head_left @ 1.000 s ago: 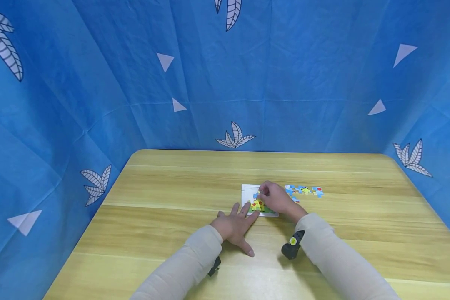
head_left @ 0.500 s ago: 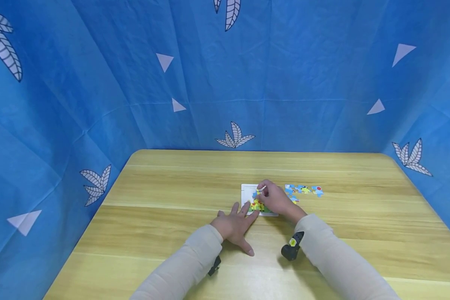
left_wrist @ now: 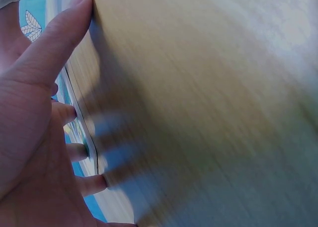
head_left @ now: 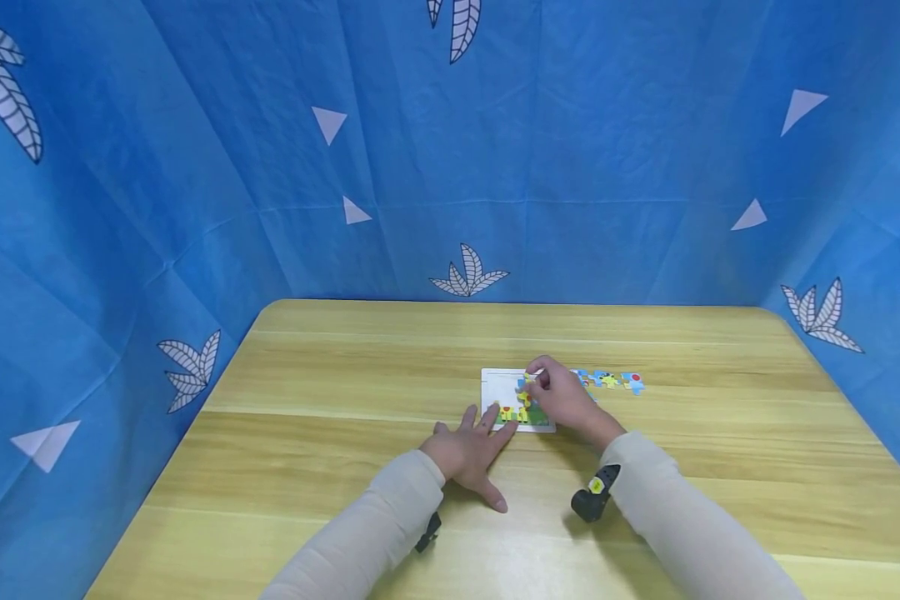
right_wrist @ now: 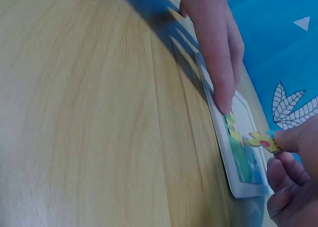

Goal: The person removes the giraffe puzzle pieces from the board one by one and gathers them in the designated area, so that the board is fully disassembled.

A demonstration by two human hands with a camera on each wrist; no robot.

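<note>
A white puzzle board (head_left: 498,386) lies on the table, with a row of fitted green and yellow pieces (right_wrist: 242,155) along its near edge. My left hand (head_left: 471,457) is spread flat, its fingertips touching the near left part of the board. My right hand (head_left: 566,398) pinches a yellow jigsaw piece (right_wrist: 263,141) with a red spot and blue edge between thumb and finger. In the right wrist view that piece is tilted above the board. In the left wrist view, my left hand (left_wrist: 39,122) hides much of the board.
Several loose blue and yellow jigsaw pieces (head_left: 609,381) lie right of the board, partly behind my right hand. The wooden table (head_left: 345,358) ends at a blue patterned curtain (head_left: 615,167) at the back.
My right hand has shifted slightly right, and the pinched yellow piece has moved with it, off the fitted row. My left hand has stayed in place.
</note>
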